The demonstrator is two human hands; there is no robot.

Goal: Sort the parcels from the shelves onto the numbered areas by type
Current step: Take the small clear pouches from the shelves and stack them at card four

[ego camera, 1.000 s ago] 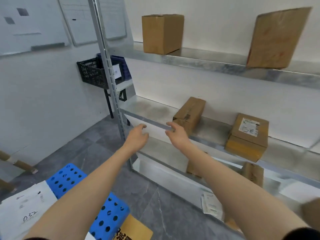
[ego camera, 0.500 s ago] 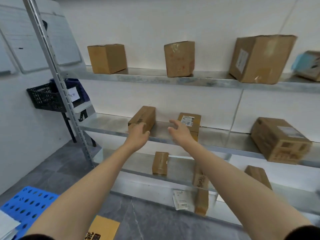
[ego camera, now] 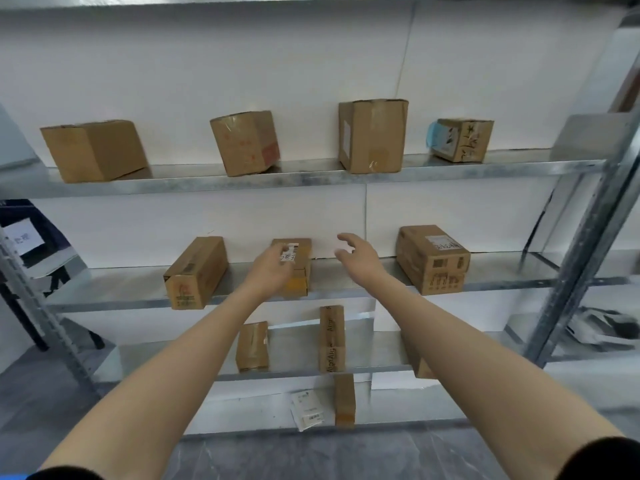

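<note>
A metal shelf rack [ego camera: 311, 181] carries brown cardboard parcels on several levels. On the middle shelf stand a long box [ego camera: 195, 271] at the left, a small labelled box [ego camera: 298, 268] in the centre and a larger labelled box [ego camera: 433, 259] at the right. My left hand [ego camera: 272, 270] reaches over the small box's left side, fingers relaxed; whether it touches is unclear. Just right of that box, my right hand [ego camera: 358, 254] hovers open and holds nothing.
The top shelf holds several boxes [ego camera: 93, 150], [ego camera: 246, 142], [ego camera: 372, 135], [ego camera: 462, 140]. Lower shelves hold narrow upright boxes [ego camera: 252, 346], [ego camera: 331, 339], [ego camera: 344, 400] and a paper slip [ego camera: 308, 410]. A steel upright [ego camera: 585, 237] stands at the right, grey floor below.
My view has swung right and up along the rack. Both hands have moved from the shelf's left end to either side of the small labelled box.
</note>
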